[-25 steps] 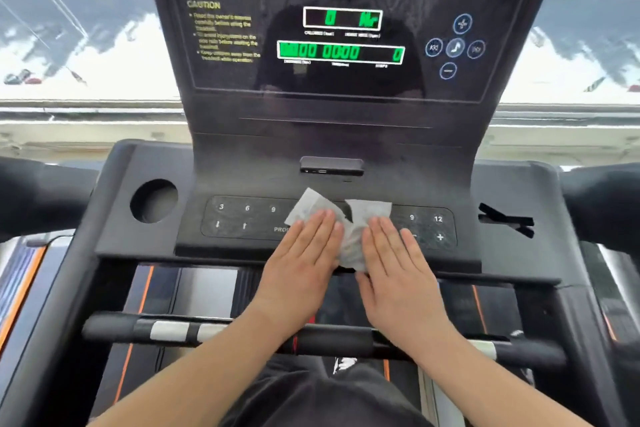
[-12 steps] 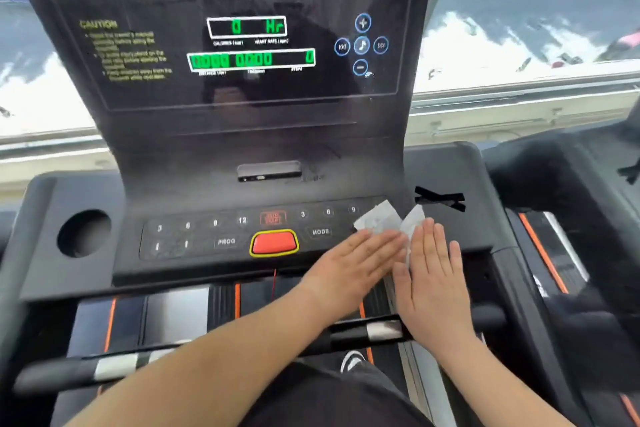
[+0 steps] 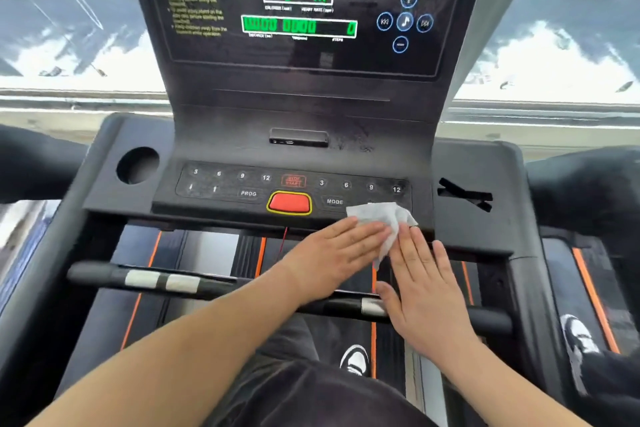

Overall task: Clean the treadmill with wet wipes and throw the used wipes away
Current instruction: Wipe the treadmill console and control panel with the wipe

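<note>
The left hand [image 3: 332, 260] and right hand [image 3: 420, 274] lie flat with straight fingers, pressing the wipe [image 3: 375, 215] without gripping it. It has slid from the red button [image 3: 289, 203] to the keypad's [image 3: 242, 184] right front corner, drooping over the edge. That strip looks wiped; the rest of the treadmill [image 3: 485, 166] waits.

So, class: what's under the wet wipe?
The wet wipe covers the front right edge of the button panel, beside the MODE key; left hand and right hand press it flat. Keys beneath are hidden.
</note>
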`<state>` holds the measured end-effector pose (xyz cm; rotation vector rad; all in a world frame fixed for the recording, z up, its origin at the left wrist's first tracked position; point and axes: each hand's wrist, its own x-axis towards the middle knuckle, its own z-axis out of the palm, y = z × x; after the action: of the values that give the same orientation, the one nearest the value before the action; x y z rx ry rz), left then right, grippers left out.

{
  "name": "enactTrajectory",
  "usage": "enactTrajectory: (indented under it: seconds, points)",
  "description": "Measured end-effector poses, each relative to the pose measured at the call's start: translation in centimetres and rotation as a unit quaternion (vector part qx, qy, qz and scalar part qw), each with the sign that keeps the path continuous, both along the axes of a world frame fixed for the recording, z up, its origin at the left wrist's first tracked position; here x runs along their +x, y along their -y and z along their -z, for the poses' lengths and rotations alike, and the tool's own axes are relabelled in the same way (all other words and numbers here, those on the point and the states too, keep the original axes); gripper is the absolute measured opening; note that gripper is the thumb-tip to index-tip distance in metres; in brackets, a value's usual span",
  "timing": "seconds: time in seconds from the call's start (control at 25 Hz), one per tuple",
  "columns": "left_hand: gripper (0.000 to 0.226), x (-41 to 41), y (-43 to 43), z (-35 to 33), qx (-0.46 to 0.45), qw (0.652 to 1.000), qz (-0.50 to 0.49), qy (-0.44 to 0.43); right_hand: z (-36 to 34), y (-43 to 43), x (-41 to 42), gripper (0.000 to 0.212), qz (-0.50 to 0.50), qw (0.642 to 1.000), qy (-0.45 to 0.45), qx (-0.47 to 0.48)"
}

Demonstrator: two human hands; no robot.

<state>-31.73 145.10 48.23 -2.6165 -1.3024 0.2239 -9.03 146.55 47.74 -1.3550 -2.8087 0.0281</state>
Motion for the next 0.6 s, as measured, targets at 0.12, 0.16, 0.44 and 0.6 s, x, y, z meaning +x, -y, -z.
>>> enactTrajectory:
  seconds: [0.12,0.16,0.44,0.6]
  points:
    - [0.069,-2.6,1.5,-0.3,-0.007,1.0,0.004,0.01,-0.2,0.6,-0.2,0.078,0.0,1.0,0.002,-0.008]
    - [0.07,-4.0,2.0,-0.4,-0.012,1.0,0.01,0.009,-0.3,0.8,-0.9,0.079,0.009,1.0,-0.004,-0.006]
    - [0.076,-12.7,5.1,-0.2,-0.033,0.999,0.007,0.021,-0.2,4.9,-10.7,0.081,0.056,0.997,-0.029,-0.051]
    - [0.08,-18.3,7.3,-0.1,-0.055,0.998,0.006,0.038,-0.4,7.6,-16.8,0.078,0.082,0.994,-0.029,-0.066]
